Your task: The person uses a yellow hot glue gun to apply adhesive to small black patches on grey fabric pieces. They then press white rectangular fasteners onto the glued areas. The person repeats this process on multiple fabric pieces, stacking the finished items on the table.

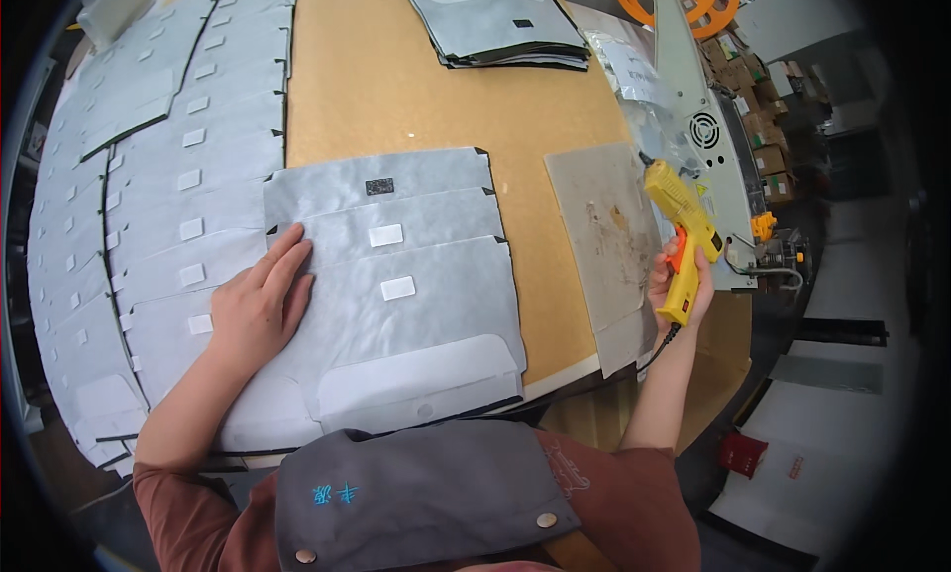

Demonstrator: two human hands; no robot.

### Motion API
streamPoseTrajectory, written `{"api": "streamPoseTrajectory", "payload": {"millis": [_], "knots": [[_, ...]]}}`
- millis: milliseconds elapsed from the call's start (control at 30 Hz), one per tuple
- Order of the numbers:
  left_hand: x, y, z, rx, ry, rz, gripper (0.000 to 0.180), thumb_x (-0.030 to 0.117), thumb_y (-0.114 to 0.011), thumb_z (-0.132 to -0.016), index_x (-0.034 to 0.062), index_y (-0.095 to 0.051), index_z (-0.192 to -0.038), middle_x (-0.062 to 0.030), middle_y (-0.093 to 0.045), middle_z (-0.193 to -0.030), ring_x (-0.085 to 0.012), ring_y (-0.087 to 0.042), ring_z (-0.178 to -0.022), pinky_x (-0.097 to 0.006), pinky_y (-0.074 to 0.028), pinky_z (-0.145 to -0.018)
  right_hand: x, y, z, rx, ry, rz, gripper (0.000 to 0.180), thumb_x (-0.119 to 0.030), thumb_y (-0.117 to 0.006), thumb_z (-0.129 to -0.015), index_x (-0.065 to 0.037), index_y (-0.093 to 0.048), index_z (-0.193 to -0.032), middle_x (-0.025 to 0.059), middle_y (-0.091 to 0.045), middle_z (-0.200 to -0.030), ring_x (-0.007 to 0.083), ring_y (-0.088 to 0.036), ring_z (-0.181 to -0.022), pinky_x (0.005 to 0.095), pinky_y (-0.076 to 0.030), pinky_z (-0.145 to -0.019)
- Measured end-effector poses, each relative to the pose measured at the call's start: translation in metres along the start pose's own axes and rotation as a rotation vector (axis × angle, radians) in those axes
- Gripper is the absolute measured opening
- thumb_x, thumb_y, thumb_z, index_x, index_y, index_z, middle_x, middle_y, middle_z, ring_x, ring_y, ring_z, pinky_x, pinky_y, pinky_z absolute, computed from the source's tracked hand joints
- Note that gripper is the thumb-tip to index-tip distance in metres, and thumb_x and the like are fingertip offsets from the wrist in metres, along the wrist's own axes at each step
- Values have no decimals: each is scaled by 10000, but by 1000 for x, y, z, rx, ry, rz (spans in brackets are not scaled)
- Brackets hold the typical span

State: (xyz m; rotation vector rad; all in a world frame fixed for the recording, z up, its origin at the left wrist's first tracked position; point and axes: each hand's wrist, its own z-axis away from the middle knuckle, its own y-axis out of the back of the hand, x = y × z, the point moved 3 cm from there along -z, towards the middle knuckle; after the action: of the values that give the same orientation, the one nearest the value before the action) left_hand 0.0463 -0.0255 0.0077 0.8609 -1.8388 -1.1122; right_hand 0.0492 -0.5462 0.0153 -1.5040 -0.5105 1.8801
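Workbench [416, 67]: two hands, one glue gun [684, 230].

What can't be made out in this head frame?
- Sheet area under the left hand: covered by the palm.
- Glue gun nozzle tip: too small to tell whether glue is on it.
- Gun's cord: drops behind the right hand and forearm.
- Silver sheets, lower edges: hidden by the person's grey apron.
- Far stack of sheets: cut off by the top edge.
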Motion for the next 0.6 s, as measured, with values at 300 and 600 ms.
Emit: {"api": "streamPoseTrajectory", "payload": {"millis": [300,600], "knots": [[16,40,5,-133,412,862,587,49,-621,-856,91,-430,-1410,-71,-647,-1111,-158,-619,-882,-292,-495,-728,30,7,1,90,-268,7,436,-346,-500,-996,15,-535,-1238,171,-660,-1115,294,-699,-956,316,-598,-612],[59,43,29,-273,773,1965,845,-116,-379,-715,90,-265,-1526,-124,-485,-1352,-208,-501,-1303,-302,-441,-1087,-5,46,16,384,-20,1678,461,-440,-594,-965,17,-645,-1007,76,-655,-823,177,-570,-656,320,-480,-654]]}}
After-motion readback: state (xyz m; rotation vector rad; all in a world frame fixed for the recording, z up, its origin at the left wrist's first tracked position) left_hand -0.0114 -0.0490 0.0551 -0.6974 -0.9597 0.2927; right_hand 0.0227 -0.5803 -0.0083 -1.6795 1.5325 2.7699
